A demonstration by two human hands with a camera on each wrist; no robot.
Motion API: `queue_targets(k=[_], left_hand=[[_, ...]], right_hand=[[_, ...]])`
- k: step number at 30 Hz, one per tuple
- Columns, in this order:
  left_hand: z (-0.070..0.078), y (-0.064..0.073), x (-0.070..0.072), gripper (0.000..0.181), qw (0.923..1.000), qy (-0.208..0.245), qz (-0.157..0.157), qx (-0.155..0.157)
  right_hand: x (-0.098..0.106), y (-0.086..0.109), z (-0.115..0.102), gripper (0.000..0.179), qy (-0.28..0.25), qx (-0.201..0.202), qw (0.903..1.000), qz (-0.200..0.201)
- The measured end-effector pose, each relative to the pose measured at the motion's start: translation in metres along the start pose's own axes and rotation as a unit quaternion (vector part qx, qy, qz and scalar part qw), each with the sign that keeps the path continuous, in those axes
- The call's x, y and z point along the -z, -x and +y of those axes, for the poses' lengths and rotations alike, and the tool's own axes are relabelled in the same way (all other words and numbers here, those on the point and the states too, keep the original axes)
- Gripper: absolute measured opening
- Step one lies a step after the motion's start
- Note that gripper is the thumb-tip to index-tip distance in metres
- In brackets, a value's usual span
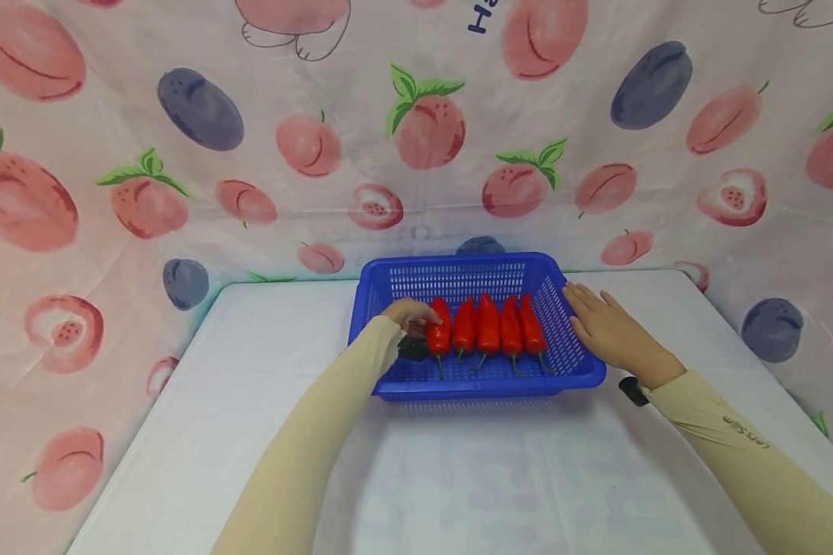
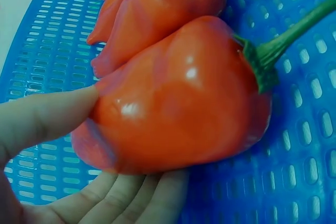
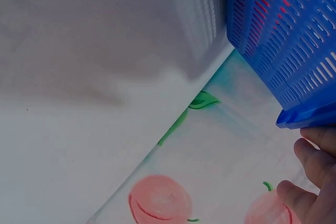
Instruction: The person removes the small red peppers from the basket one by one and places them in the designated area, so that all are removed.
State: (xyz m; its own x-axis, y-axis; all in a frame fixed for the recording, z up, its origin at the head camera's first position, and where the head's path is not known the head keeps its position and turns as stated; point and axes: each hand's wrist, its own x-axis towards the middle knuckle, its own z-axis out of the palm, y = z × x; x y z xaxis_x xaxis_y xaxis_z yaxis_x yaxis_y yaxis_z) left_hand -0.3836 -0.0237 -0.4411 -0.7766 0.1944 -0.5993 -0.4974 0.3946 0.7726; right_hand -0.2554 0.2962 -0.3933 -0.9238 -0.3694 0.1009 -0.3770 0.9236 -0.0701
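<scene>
Inside a blue plastic basket [image 1: 472,387] several red peppers [image 1: 488,324] with green stems lie side by side in a row. My left hand [image 1: 409,311] reaches into the basket over its left part and holds the leftmost red pepper [image 2: 178,98]. In the left wrist view the thumb presses one side of it near the tip, and the other fingers pass beneath. The pepper's stem end points away from the hand. At the basket's right rim, my right hand [image 1: 607,330] rests with straight fingers against the outer edge, holding nothing.
The basket stands toward the back of a white table [image 1: 472,478]. Behind and around it hangs a pale cloth [image 1: 416,208] printed with peaches and plums. Dark straps [image 1: 413,348] sit on both wrists.
</scene>
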Motion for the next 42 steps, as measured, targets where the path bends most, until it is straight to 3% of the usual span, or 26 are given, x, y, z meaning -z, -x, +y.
queue_targets(k=[3, 4, 8, 10, 14, 15, 19, 25, 32, 36, 42], left_hand=[[0.003, 0.011, -0.004, 0.057, 0.9997, -0.001, 0.022, 0.002], [0.002, 0.008, -0.004, 0.058, 0.9997, -0.001, 0.024, 0.002], [-0.007, -0.028, 0.005, 0.068, 1.0000, 0.004, -0.004, -0.002], [-0.007, -0.030, 0.007, 0.067, 0.9999, 0.006, -0.006, -0.012], [0.004, -0.002, 0.000, 0.048, 0.9985, 0.008, 0.017, -0.051], [0.008, 0.012, -0.003, 0.043, 0.9980, 0.007, 0.022, -0.058], [0.015, 0.029, -0.005, 0.039, 0.9961, 0.010, 0.022, -0.085], [0.019, 0.032, -0.005, 0.051, 0.9910, 0.022, 0.026, -0.129], [0.021, 0.032, -0.005, 0.052, 0.9774, 0.013, 0.070, -0.199], [0.022, 0.031, -0.002, 0.049, 0.9744, 0.027, 0.079, -0.209], [0.025, 0.032, 0.004, 0.051, 0.9754, 0.058, 0.066, -0.202]], right_hand=[[0.000, 0.000, 0.000, 0.053, 0.000, 0.000, 1.0000, 0.001], [0.000, 0.000, 0.000, 0.053, 0.000, 0.000, 1.0000, 0.001], [-0.001, 0.000, 0.000, 0.053, 0.000, 0.002, 1.0000, 0.003], [-0.002, 0.000, 0.001, 0.053, -0.001, 0.004, 1.0000, 0.005], [-0.003, 0.000, 0.002, 0.054, -0.002, 0.004, 1.0000, 0.005], [-0.003, 0.000, 0.002, 0.054, -0.003, 0.003, 1.0000, 0.004], [-0.002, 0.000, 0.003, 0.054, -0.003, 0.000, 1.0000, -0.002], [-0.002, 0.000, 0.003, 0.054, -0.005, -0.004, 0.9999, -0.009], [-0.001, 0.001, 0.002, 0.055, -0.008, -0.006, 0.9999, -0.008], [0.000, 0.000, 0.002, 0.054, -0.010, -0.006, 0.9999, -0.005], [-0.002, 0.000, 0.002, 0.054, -0.012, -0.004, 0.9999, -0.005]])
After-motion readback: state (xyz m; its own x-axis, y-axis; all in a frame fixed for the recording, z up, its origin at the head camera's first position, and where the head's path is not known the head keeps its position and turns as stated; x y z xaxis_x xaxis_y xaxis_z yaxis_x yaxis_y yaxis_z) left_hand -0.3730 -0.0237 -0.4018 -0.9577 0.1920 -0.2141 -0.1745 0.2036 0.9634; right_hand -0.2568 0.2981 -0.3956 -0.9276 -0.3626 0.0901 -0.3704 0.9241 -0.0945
